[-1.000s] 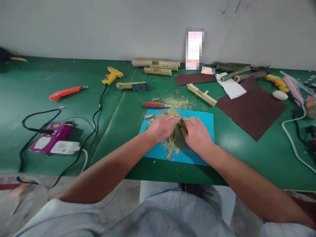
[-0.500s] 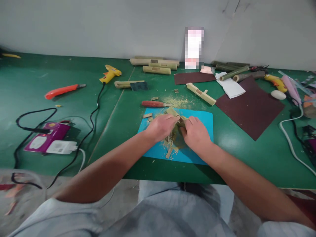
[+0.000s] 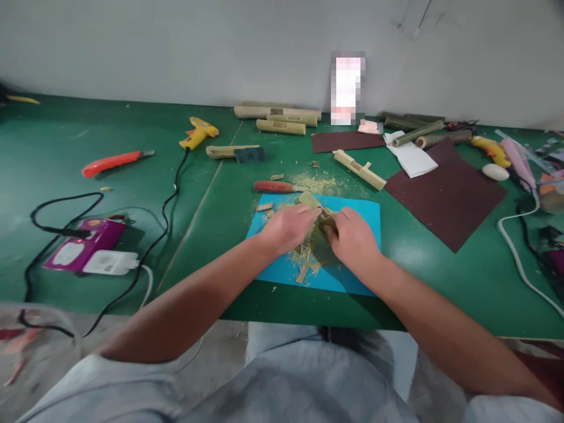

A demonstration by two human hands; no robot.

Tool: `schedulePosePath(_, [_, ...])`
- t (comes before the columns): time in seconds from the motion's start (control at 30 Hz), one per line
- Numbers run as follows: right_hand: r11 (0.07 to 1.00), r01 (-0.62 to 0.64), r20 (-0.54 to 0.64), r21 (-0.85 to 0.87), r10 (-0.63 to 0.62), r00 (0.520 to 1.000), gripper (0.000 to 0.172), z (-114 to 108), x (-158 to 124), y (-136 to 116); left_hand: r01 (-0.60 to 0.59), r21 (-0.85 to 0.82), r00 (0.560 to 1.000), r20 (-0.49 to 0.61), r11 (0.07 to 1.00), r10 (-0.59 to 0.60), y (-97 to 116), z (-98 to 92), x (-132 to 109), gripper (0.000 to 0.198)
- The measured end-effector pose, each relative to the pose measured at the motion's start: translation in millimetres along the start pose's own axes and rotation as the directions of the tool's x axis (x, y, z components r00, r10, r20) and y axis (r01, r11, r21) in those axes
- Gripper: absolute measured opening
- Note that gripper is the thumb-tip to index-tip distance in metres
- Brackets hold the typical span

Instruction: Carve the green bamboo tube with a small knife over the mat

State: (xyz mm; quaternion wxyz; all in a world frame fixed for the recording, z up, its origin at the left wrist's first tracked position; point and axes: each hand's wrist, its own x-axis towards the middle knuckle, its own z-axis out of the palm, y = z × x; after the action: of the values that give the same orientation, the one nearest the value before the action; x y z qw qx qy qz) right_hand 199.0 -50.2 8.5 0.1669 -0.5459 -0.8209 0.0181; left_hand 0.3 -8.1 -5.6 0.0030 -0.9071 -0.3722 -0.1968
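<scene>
Over a blue sheet (image 3: 273,267), a short green bamboo tube (image 3: 310,200) with a cut-out slot is between my two hands. My left hand (image 3: 288,228) is closed round its near-left part, thumb by the slot. Closed on the right end of the same tube is my right hand (image 3: 355,236), its fingertips partly hidden. Whether a small piece is also pinched there, I cannot tell. Pale shavings (image 3: 304,252) and a bamboo chip (image 3: 302,274) lie below the hands. A red-handled chisel-like tool (image 3: 275,187) rests just beyond the sheet.
Cut bamboo tubes (image 3: 282,126) lie at the back, another slotted one (image 3: 359,169) nearer. Brown sheets (image 3: 449,200) and white paper (image 3: 414,158) are to the right. Leftward are a yellow glue gun (image 3: 196,134), an orange utility knife (image 3: 112,163), and a purple power strip (image 3: 83,244) with cords.
My right hand has shifted slightly to the right and turned a little on the tube, showing more of the slot. My left hand stays nearly in place. The view has moved very slightly.
</scene>
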Motion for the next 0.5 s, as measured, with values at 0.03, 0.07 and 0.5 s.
schedulePosePath(0.03, [1.0,0.025,0.002,-0.015,-0.025,1.0,0.015,0.1,0.0,0.0,-0.007,0.006,1.0,-0.008,1.0,0.007,-0.1,0.0,0.1,0.038])
schedulePosePath(0.07, [0.999,0.047,0.002,-0.028,-0.047,0.999,0.015,0.3,0.1,0.2,-0.015,0.016,1.0,-0.011,1.0,0.016,-0.2,0.1,0.3,0.038])
schedulePosePath(0.5, [0.996,0.063,0.033,-0.069,-0.061,0.998,0.015,-3.6,0.5,-3.9,-0.032,0.012,0.999,-0.035,0.999,0.033,-1.8,2.9,0.1,0.037])
